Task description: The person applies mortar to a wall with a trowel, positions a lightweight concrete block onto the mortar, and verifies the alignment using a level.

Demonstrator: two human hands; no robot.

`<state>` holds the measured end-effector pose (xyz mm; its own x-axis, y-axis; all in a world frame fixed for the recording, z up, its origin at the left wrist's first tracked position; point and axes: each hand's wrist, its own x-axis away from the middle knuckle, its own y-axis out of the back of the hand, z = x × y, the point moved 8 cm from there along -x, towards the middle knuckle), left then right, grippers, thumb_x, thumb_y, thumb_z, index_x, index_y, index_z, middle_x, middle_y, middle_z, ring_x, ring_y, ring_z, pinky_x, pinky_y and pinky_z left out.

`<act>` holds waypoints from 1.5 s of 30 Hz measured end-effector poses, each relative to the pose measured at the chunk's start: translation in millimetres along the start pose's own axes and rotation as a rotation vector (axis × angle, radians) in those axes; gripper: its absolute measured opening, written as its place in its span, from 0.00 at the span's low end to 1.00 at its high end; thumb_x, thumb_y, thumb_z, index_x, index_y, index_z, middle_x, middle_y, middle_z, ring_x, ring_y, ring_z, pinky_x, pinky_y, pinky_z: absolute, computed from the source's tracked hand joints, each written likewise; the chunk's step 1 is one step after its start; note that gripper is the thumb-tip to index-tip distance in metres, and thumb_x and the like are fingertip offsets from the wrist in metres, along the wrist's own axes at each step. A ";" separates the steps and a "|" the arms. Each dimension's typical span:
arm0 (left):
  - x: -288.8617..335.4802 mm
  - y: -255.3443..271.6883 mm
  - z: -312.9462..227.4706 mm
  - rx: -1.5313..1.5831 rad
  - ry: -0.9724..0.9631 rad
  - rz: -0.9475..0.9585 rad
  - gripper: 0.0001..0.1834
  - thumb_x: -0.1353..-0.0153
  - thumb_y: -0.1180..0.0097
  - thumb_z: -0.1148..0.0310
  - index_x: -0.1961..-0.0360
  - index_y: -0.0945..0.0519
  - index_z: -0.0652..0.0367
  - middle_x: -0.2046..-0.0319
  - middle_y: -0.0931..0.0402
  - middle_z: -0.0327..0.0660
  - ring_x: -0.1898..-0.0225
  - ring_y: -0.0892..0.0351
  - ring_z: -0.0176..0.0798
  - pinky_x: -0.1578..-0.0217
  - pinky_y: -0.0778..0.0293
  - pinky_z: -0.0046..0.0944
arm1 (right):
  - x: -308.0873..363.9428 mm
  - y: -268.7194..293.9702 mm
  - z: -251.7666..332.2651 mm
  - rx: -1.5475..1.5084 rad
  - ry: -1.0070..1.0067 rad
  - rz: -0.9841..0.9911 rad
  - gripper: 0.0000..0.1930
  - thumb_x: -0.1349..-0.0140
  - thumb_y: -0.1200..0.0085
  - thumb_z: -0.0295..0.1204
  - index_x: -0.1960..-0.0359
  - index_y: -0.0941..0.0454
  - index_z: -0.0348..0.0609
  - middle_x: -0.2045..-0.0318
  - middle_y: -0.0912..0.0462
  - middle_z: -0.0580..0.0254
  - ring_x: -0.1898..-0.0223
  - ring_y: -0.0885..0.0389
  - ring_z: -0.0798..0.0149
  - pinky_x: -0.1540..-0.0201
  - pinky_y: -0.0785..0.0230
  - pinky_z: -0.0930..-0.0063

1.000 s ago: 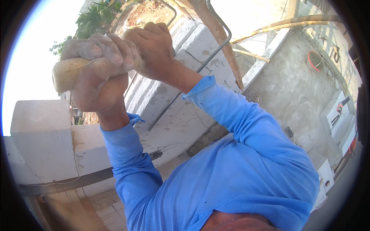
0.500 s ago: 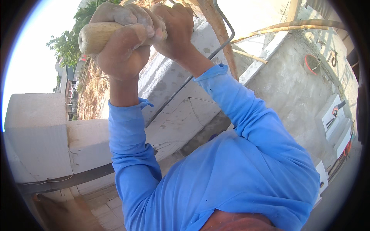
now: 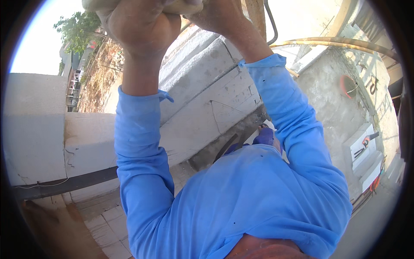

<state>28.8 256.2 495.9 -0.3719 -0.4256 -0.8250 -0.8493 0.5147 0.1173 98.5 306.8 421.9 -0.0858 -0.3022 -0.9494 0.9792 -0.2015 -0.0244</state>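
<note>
Starting at the left, I see a pale block (image 3: 34,129) well below the hands, with bare ground (image 3: 101,77) beyond it. At the top edge, what looks like the butt of a pale handle (image 3: 97,4) juts out on the left of the left hand (image 3: 144,26). I judge this grip clamped round it, though the frame crops the knuckles. As far as I can make out, the handle's long axis runs crosswise, toward the right hand (image 3: 217,15), so the left hand is nearer the butt. Below and between the wrists, a pale masonry wall (image 3: 194,69) slants up to the right. The right hand sits just beside the left; its fingers are cut off, so I cannot tell whether that grip is closed or on what. A dark bent rod (image 3: 274,26) passes behind the right wrist. Farther right, well apart, lie long poles (image 3: 327,42) and a red-rimmed container (image 3: 344,87).
</note>
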 end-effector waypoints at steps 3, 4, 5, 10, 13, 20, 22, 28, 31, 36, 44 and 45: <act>5.1 -0.1 11.5 0.095 0.048 -0.062 0.04 0.49 0.50 0.82 0.73 0.29 0.63 0.78 0.25 0.48 0.80 0.25 0.44 0.73 0.24 0.43 | 4.8 7.2 0.8 0.173 0.043 -0.066 0.11 0.55 0.36 0.32 0.72 0.24 0.45 0.75 0.23 0.59 0.71 0.21 0.52 0.70 0.29 0.62; 7.8 3.8 12.3 0.117 0.090 -0.058 0.05 0.50 0.50 0.82 0.72 0.30 0.62 0.78 0.25 0.48 0.80 0.25 0.45 0.72 0.24 0.44 | 6.8 1.3 2.5 0.193 0.033 -0.063 0.11 0.55 0.36 0.32 0.71 0.24 0.45 0.75 0.23 0.59 0.71 0.21 0.52 0.70 0.29 0.62; 13.0 12.2 11.5 0.148 0.068 -0.045 0.05 0.50 0.50 0.82 0.72 0.29 0.62 0.78 0.25 0.48 0.79 0.24 0.45 0.72 0.24 0.44 | 9.5 -5.3 5.4 0.213 0.023 -0.059 0.11 0.55 0.36 0.33 0.71 0.24 0.45 0.76 0.23 0.59 0.72 0.22 0.53 0.70 0.30 0.62; 31.7 37.5 -18.3 0.243 -0.005 -0.076 0.05 0.50 0.48 0.81 0.71 0.29 0.62 0.79 0.25 0.48 0.78 0.22 0.46 0.70 0.23 0.45 | 17.0 -36.3 30.1 0.228 0.001 -0.049 0.13 0.55 0.35 0.34 0.70 0.22 0.45 0.76 0.24 0.61 0.73 0.22 0.54 0.72 0.31 0.64; 35.9 32.0 -34.5 0.237 0.020 -0.170 0.05 0.50 0.48 0.83 0.72 0.29 0.64 0.78 0.25 0.48 0.79 0.23 0.45 0.72 0.23 0.43 | 13.6 -38.6 41.5 0.194 0.075 -0.068 0.14 0.56 0.33 0.36 0.71 0.22 0.45 0.76 0.23 0.61 0.73 0.22 0.55 0.73 0.31 0.66; 59.9 44.7 -60.9 0.190 0.148 -0.417 0.07 0.52 0.48 0.86 0.71 0.28 0.65 0.77 0.27 0.45 0.80 0.24 0.40 0.76 0.23 0.38 | 24.8 -63.1 51.4 -0.011 0.038 0.060 0.16 0.54 0.31 0.37 0.67 0.19 0.43 0.73 0.19 0.60 0.71 0.18 0.55 0.70 0.28 0.68; 70.4 58.1 -72.5 0.087 0.239 -0.235 0.06 0.48 0.50 0.82 0.68 0.26 0.63 0.73 0.26 0.44 0.76 0.24 0.41 0.71 0.26 0.41 | 51.9 -87.2 65.9 0.037 0.058 -0.095 0.10 0.59 0.33 0.32 0.75 0.21 0.50 0.80 0.22 0.67 0.77 0.21 0.61 0.77 0.32 0.69; 73.2 64.4 -103.2 -0.078 0.398 0.156 0.11 0.39 0.56 0.74 0.61 0.21 0.59 0.67 0.23 0.44 0.64 0.25 0.43 0.61 0.30 0.45 | 53.7 -137.0 102.3 -0.023 -0.023 0.088 0.10 0.60 0.34 0.31 0.77 0.25 0.50 0.78 0.24 0.66 0.75 0.21 0.59 0.75 0.30 0.68; 60.8 63.1 -91.2 -0.053 0.187 0.192 0.11 0.39 0.57 0.75 0.61 0.21 0.60 0.67 0.23 0.44 0.63 0.25 0.44 0.60 0.29 0.45 | 27.5 -89.9 84.6 0.147 0.078 0.106 0.11 0.60 0.33 0.34 0.77 0.24 0.51 0.81 0.24 0.69 0.78 0.22 0.61 0.79 0.33 0.68; 69.8 34.4 -77.3 -0.437 -0.200 -0.097 0.08 0.48 0.46 0.80 0.65 0.27 0.62 0.70 0.24 0.45 0.70 0.23 0.41 0.70 0.25 0.41 | 35.4 -64.4 53.0 -0.068 -0.033 0.140 0.13 0.53 0.31 0.36 0.69 0.20 0.45 0.75 0.21 0.61 0.73 0.19 0.57 0.71 0.28 0.69; 130.3 47.0 -144.9 -0.286 0.445 0.048 0.12 0.40 0.52 0.73 0.55 0.25 0.54 0.64 0.25 0.41 0.64 0.27 0.39 0.57 0.33 0.46 | 83.9 -160.0 148.8 -0.239 -0.020 0.098 0.06 0.58 0.41 0.31 0.80 0.27 0.50 0.80 0.27 0.67 0.77 0.23 0.61 0.77 0.31 0.68; 133.0 46.0 -153.9 -0.326 0.493 0.035 0.12 0.40 0.52 0.73 0.55 0.25 0.54 0.64 0.25 0.41 0.64 0.27 0.39 0.56 0.33 0.45 | 84.4 -167.0 158.7 -0.262 -0.025 0.078 0.06 0.58 0.41 0.31 0.81 0.27 0.50 0.79 0.27 0.68 0.77 0.23 0.62 0.77 0.31 0.69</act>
<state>-117.4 108.7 476.7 -0.4654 -0.7486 -0.4722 -0.8758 0.3122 0.3682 -101.4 167.1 395.6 -0.0099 -0.3304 -0.9438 0.9969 0.0705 -0.0352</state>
